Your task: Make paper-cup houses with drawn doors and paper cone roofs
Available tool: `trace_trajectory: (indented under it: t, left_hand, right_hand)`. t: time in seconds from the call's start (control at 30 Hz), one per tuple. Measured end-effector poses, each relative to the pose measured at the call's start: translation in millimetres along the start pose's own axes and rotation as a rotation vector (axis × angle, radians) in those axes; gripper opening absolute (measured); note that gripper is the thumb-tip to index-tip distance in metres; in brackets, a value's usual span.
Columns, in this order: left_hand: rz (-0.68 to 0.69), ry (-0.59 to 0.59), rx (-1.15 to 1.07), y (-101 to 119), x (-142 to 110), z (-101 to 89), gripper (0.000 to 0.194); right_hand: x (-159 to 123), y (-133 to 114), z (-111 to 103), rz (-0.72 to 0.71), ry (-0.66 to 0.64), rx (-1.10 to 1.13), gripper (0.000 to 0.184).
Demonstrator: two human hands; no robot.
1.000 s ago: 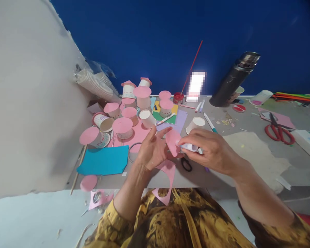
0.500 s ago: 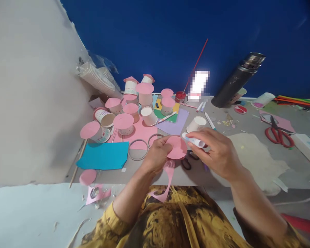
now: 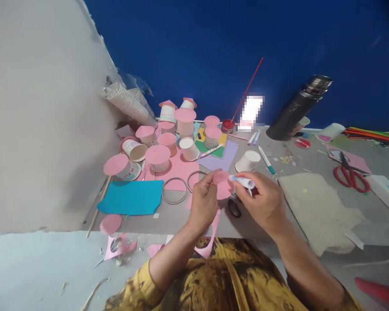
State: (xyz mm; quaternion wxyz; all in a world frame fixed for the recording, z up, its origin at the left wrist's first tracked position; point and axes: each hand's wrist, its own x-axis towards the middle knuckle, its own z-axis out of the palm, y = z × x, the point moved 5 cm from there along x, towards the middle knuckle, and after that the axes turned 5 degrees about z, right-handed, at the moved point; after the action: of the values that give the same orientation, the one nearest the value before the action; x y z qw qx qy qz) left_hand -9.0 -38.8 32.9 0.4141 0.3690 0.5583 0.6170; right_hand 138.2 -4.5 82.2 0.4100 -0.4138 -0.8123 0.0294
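Observation:
My left hand (image 3: 205, 203) is closed on a pink paper circle (image 3: 222, 185), held upright above the table's near edge. My right hand (image 3: 261, 199) grips a small white glue tube (image 3: 243, 181), its tip touching the circle's right side. Black-handled scissors (image 3: 234, 208) lie on the grey table (image 3: 311, 155) just below both hands. A cut pink paper scrap (image 3: 210, 239) hangs over the table edge under my left wrist.
Several paper cups with pink lids (image 3: 158, 157) crowd the back left, beside a sleeve of stacked cups (image 3: 126, 101). Blue paper (image 3: 131, 197), two metal rings (image 3: 174, 190), a white cup (image 3: 248, 160), markers, a dark flask (image 3: 296, 108), red scissors (image 3: 348, 172) and a beige cloth (image 3: 314, 203) lie around.
Both hands came closer together and slightly toward the table. The left hand closed its fingers on the pink circle and turned it upright; the glue tube's tip now meets the circle.

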Motion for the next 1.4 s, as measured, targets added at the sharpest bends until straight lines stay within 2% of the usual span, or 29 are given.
trace_trajectory:
  t: [0.1, 0.2, 0.33, 0.43, 0.53, 0.63, 0.73, 0.83, 0.93, 1.07, 1.2, 1.3, 1.4]
  left_hand:
    - [-0.011, 0.040, 0.059, -1, 1, -3.2, 0.044]
    - [0.022, 0.036, 0.060, -3, 1, -3.4, 0.047]
    - [0.016, 0.001, -0.170, -10, 3, 2.7, 0.047]
    - [-0.026, -0.023, -0.343, -17, 5, 8.5, 0.055]
    - [-0.038, -0.007, -0.375, -18, 6, 9.0, 0.061]
    - [-0.038, 0.017, -0.311, -16, 7, 5.3, 0.063]
    - [-0.008, 0.052, -0.159, -12, 6, -0.4, 0.061]
    - [0.041, 0.068, -0.044, -8, 5, -2.4, 0.058]
    - [0.039, 0.019, -0.114, -9, 3, 2.3, 0.058]
    - [-0.046, -0.056, -0.307, -15, 1, 9.7, 0.063]
    - [-0.062, -0.055, -0.307, -18, 2, 9.1, 0.065]
    - [-0.036, -0.026, -0.196, -14, 4, 4.8, 0.064]
    - [0.014, 0.057, -0.005, -8, 5, -2.4, 0.060]
  right_hand:
    - [2, -2, -9, 0.003, 0.048, 0.052, 0.006]
    - [-2, -7, -3, -0.074, -0.061, 0.073, 0.005]
    - [-10, -8, 11, -0.136, -0.154, 0.005, 0.010]
    - [-12, -5, 16, -0.153, -0.152, -0.051, 0.011]
    - [-11, -2, 14, -0.154, -0.128, -0.110, 0.010]
    - [-6, 1, 6, -0.114, -0.084, -0.132, 0.009]
    - [-2, 2, -7, -0.023, -0.016, -0.039, 0.007]
    - [-2, -2, -10, 0.026, -0.047, 0.076, 0.006]
    - [-6, -7, 0, -0.005, -0.158, 0.104, 0.006]
    - [-10, -9, 10, -0.060, -0.230, 0.021, 0.008]
    - [-8, -6, 9, -0.082, -0.285, -0.063, 0.009]
    - [-6, -4, 2, -0.069, -0.241, -0.114, 0.010]
    - [-4, -3, -7, -0.022, -0.160, -0.043, 0.009]
